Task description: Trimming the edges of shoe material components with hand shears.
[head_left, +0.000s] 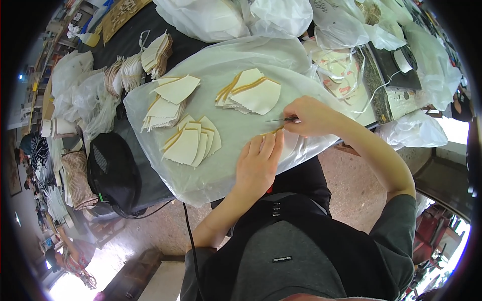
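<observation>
My right hand (310,116) is closed round a thin pointed metal tool (276,120); its handle is mostly hidden, so I cannot tell its exact kind. The tool's tip points left above the plastic sheet (221,90). My left hand (258,168) lies with stretched fingers on a cream piece with a yellow edge (273,132), mostly covered by both hands. Its thumb is hidden. Similar cut pieces are fanned in a pile (248,92) beyond my hands, a pile (193,141) to the left, and another pile (168,103) farther left.
Stuffed plastic bags (201,17) line the table's far side. Tied bundles of pieces (131,70) and a black mesh bag (114,168) lie left. At the right are a bag of printed pieces (341,75) and a white cord spool (402,61). Another person (73,258) is at lower left.
</observation>
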{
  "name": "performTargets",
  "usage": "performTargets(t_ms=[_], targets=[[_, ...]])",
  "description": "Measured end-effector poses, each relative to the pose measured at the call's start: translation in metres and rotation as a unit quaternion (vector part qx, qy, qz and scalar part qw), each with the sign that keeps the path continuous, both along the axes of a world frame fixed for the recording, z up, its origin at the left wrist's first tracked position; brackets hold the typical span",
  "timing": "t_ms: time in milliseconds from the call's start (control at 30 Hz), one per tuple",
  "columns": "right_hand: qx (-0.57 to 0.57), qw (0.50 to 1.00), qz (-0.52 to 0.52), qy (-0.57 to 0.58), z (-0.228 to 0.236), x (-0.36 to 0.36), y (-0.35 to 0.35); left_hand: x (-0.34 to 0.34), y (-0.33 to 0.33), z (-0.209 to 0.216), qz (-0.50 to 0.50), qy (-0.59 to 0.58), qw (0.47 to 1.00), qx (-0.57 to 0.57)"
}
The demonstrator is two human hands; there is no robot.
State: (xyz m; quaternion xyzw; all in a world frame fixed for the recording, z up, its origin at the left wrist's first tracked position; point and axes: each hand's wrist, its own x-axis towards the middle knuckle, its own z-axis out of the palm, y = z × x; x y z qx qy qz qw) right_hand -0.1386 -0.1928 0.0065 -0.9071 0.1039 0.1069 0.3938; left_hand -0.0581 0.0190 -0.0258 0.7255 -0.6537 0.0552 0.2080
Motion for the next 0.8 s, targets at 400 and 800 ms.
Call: performTargets(t_ms=[400, 800], targets=[[0.051, 0.996, -0.040, 0.056, 0.004, 0.002, -0.004, -0.003, -0.001, 0.002, 0.006, 0.017, 1.000, 0.024], [-0.132, 0.972, -0.137, -0.136, 0.006, -0.022, 0.015, -0.002, -0.003, 0.008, -0.004, -0.018, 0.999, 0.048]])
